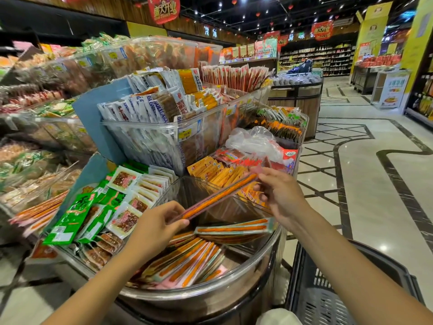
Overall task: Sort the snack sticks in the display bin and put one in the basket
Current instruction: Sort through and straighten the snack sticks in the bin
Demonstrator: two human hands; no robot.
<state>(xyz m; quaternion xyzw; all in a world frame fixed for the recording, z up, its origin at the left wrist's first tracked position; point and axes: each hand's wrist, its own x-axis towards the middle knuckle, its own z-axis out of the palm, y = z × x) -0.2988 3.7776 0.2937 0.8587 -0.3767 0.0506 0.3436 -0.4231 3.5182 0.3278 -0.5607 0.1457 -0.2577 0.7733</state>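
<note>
Sitting nearest, at the lower right, is a black mesh basket (316, 301), just beside the round metal display bin (210, 299). Inside the bin, a pile of long orange snack sticks (187, 261) in clear wrappers lies fanned along its near edge, and two more packs (234, 228) lie crosswise toward its right edge. Above the pile, both hands hold one snack stick (218, 195) clear of the rest, slanting up from left to right. The left hand (157, 224) pinches its lower end between thumb and fingers, and the right hand (283, 195) pinches its upper end with curled fingertips. Past the bin's left edge lie green packets (75, 219); past its far edge stand yellow packets (215, 170). Higher behind them, a clear tub (145, 137) holds upright white packets and bears a yellow price tag (184, 133), with a crumpled plastic bag (253, 141) to its right. Farther off, a patterned tile floor (375, 184) runs toward distant shelves.
</note>
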